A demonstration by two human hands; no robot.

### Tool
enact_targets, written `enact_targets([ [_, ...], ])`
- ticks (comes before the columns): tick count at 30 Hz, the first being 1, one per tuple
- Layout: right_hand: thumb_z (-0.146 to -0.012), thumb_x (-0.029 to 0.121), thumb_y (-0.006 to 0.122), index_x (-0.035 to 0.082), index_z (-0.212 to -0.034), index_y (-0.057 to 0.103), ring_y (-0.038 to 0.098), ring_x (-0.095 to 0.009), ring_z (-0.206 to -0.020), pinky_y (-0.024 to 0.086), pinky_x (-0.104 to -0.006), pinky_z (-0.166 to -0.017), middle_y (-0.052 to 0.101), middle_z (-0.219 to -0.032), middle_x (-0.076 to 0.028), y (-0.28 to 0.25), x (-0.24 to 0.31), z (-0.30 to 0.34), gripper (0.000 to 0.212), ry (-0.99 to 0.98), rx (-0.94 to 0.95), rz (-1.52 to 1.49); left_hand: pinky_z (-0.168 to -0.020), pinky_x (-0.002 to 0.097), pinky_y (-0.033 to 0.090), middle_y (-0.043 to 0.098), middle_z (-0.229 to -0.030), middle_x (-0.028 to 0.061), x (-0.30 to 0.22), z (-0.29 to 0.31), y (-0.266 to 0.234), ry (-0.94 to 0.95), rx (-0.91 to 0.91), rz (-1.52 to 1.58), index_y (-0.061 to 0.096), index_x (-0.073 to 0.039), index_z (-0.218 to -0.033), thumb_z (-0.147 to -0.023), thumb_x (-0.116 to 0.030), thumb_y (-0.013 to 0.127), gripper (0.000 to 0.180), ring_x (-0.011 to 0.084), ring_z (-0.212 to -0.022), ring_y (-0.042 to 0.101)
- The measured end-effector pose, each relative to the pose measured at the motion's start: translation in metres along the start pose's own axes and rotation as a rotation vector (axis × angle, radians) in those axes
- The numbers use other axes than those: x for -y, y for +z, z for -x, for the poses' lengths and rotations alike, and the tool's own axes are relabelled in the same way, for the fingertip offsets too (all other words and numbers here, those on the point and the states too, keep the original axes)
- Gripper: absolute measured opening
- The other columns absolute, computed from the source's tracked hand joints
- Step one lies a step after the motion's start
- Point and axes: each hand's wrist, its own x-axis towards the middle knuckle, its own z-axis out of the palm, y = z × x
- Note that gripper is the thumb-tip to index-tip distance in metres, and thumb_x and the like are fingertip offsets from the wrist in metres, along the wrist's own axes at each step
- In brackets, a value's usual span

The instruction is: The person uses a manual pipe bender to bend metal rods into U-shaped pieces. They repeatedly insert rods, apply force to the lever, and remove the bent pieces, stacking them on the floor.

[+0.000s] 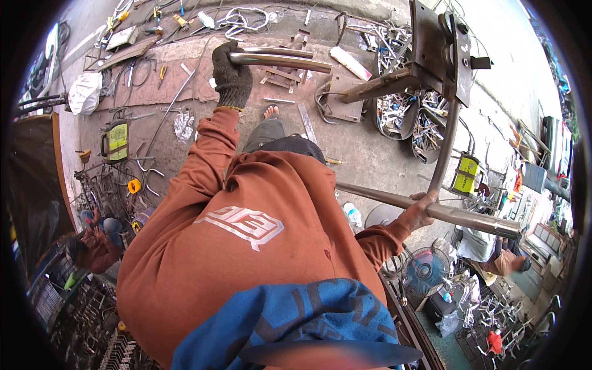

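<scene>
My left hand (233, 80), in a dark knit glove, is closed round the left end of a shiny metal tube (280, 60). A second, parallel length of tube runs just beyond it. My bare right hand (417, 213) grips a thick steel pipe (472, 220) close to where a curved steel bar (445, 145) meets it. That bar rises to a brown metal bending machine head (439, 52) with a roller and bolts, carried on a slanting post (377, 85) with a base plate (341, 98) on the floor. My body hides part of the pipe.
Bins of metal pieces (394, 114) stand behind the post. Yellow-green welding machines sit left (115, 142) and right (467, 174). A fan (425, 270) is at lower right. Other people are at lower left (102, 250) and right (502, 262). Cables and rods litter the floor.
</scene>
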Motion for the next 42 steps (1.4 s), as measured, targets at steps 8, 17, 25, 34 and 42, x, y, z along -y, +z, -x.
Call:
enact_targets([
  [8,-0.095,0.034,0.059,0.000,-0.085,0.055,0.051,-0.014,-0.055,0.042,-0.0302,-0.058,0.053,-0.059,-0.005,0.001,-0.001,0.000,0.036,0.000,-0.003,-0.011,-0.085,0.0385,0.048,0.057,-0.103,0.0170,-0.001,-0.004,0.002,-0.007,0.010,-0.032,0.052,-0.002,-0.107,-0.086,-0.001,0.059,0.023,0.0310,-0.094,0.061],
  [17,-0.095,0.034,0.059,0.000,-0.080,0.056,0.050,-0.014,-0.055,0.041,-0.0308,-0.057,0.052,-0.057,-0.005,0.001,-0.002,0.000,0.038,-0.030,-0.023,0.056,-0.085,0.0386,0.048,0.059,-0.102,0.0160,0.005,-0.010,0.012,0.036,-0.019,0.004,0.052,-0.003,-0.107,-0.086,-0.003,0.060,0.023,0.0312,-0.094,0.061],
  [25,-0.096,0.037,0.056,0.002,-0.072,0.056,0.049,-0.016,-0.056,0.042,-0.0320,-0.060,0.053,-0.057,-0.004,0.001,-0.006,-0.001,0.042,-0.026,-0.017,0.041,-0.054,0.0368,0.051,0.061,-0.079,0.0092,-0.011,-0.029,-0.006,-0.639,0.411,-0.066,0.053,-0.004,-0.109,-0.094,-0.031,0.054,0.031,0.0223,-0.063,0.062],
  [34,-0.095,0.030,0.060,0.001,-0.084,0.055,0.050,-0.017,-0.051,0.042,-0.0316,-0.050,0.053,-0.057,-0.007,0.005,-0.005,-0.005,0.032,0.087,-0.066,0.002,-0.038,0.0184,0.043,0.053,-0.067,-0.0008,0.066,-0.003,-0.008,-1.482,0.969,0.688,0.054,-0.003,-0.093,-0.097,-0.025,0.050,0.023,0.0061,-0.049,0.051],
  [42,-0.095,0.034,0.060,0.002,-0.080,0.056,0.051,-0.016,-0.050,0.044,-0.0315,-0.051,0.053,-0.057,-0.007,0.002,-0.012,-0.005,0.036,0.013,-0.035,-0.028,-0.034,0.0211,0.036,0.053,-0.066,-0.0005,0.099,0.018,-0.001,-1.569,0.749,0.827,0.053,-0.009,-0.087,-0.093,-0.025,0.056,0.017,0.0079,-0.044,0.047],
])
